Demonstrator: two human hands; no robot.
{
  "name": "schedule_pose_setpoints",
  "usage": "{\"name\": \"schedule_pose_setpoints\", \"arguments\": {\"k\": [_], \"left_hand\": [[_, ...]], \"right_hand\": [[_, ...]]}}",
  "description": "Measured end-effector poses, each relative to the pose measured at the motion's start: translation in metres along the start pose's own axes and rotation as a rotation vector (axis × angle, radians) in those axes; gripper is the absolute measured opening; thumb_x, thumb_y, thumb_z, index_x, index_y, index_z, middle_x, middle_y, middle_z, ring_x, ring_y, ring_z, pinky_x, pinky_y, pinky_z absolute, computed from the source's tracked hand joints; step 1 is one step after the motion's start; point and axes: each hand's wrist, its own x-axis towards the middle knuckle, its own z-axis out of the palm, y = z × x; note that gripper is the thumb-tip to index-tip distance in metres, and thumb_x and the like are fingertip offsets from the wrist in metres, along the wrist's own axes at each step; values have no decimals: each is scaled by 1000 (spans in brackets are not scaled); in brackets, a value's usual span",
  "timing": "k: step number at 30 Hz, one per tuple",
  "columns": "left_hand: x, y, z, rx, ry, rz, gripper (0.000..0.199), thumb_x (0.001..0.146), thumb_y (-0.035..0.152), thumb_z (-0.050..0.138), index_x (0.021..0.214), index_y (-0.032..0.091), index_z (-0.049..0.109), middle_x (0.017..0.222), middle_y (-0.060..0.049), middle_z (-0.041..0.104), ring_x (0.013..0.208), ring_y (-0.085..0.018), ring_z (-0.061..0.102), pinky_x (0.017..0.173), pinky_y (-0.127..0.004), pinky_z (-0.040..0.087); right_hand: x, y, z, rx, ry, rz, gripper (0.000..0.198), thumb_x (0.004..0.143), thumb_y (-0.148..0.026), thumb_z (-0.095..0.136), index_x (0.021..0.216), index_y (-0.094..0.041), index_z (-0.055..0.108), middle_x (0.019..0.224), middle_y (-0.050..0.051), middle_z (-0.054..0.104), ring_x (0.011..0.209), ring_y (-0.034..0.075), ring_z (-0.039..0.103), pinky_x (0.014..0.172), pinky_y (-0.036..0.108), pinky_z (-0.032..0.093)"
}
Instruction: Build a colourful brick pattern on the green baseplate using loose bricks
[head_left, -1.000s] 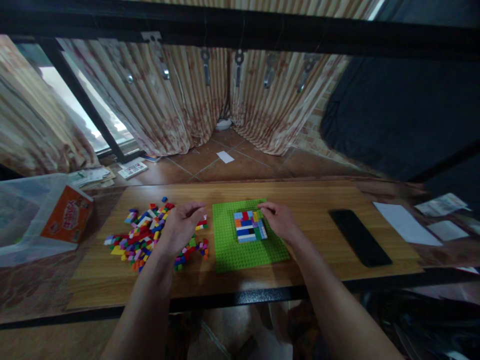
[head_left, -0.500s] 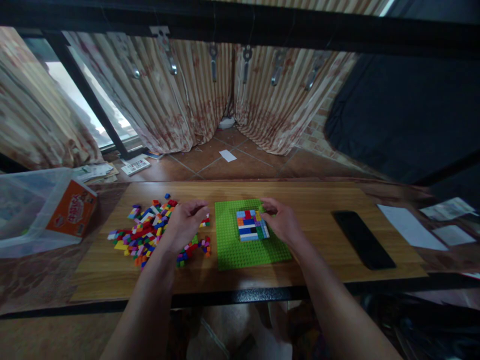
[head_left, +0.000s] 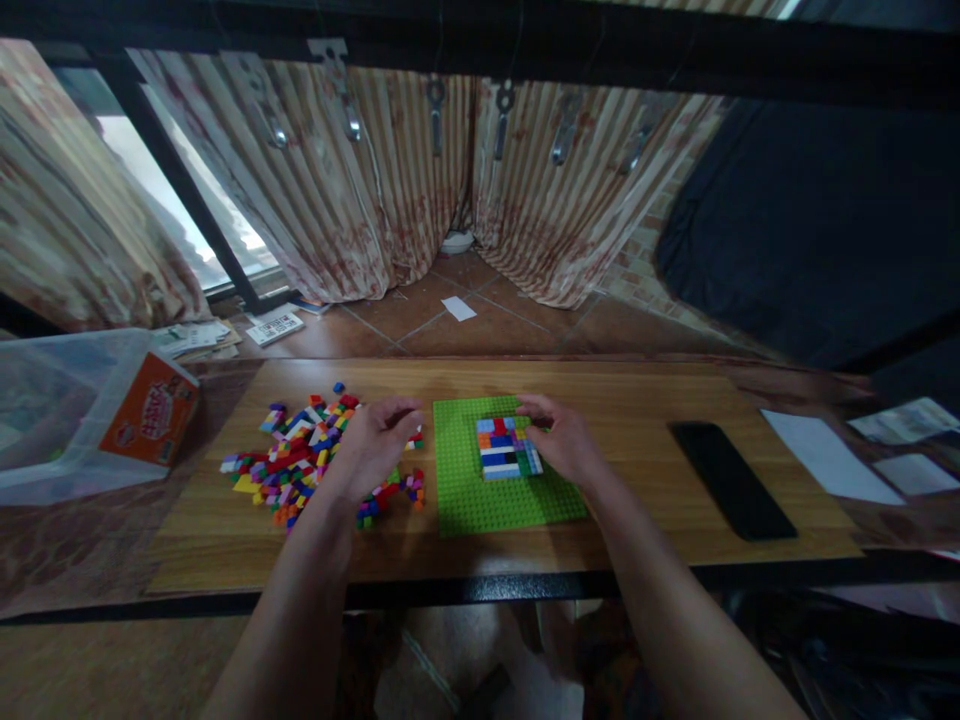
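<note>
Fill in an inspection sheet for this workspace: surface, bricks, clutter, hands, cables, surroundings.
Surface: wood-topped table with a dark front edge.
Bricks: loose brick pile at left; green baseplate in the middle, bearing a multicoloured brick build.
Clutter: black phone-like slab, flat, right of the baseplate.
Left hand: by the pile's right side; grip unclear.
Right hand: at the build's far right corner; can't tell whether it holds a brick.
Cables: nothing seen.
Surroundings: clear plastic bin at left, striped curtains beyond, white sheet at right.
</note>
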Motion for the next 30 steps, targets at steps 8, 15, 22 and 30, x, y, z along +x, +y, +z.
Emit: {"name": "schedule_pose_setpoints", "arguments": {"k": [8,15,22,30], "left_hand": [[-1,1,-1,73,-33,21,32,78,40,59,90,14,71,79,-3,70,73,-18,61,68,-28,44],[-2,0,-1,92,-43,40,32,79,41,57,88,13,70,79,-4,70,73,-18,61,67,-27,45],[-3,-1,-3,104,-45,79,29,80,40,58,85,14,71,78,-3,70,73,-18,62,67,-26,46],[-4,2,-4,117,-45,59,27,81,36,56,85,13,71,78,-4,69,73,-18,62,65,-26,45]], "right_hand": [[3,7,4,178,42,46,47,72,-7,56,116,-23,64,105,6,74,100,20,69,93,41,53],[6,10,7,246,64,101,32,74,-21,64,106,-22,68,98,7,76,95,21,70,93,43,52],[8,7,8,289,126,175,30,79,-38,63,101,-20,71,99,8,76,93,21,70,89,41,54],[8,6,14,242,193,172,24,72,-38,68,88,-20,75,91,6,77,87,21,70,89,41,52]]}}
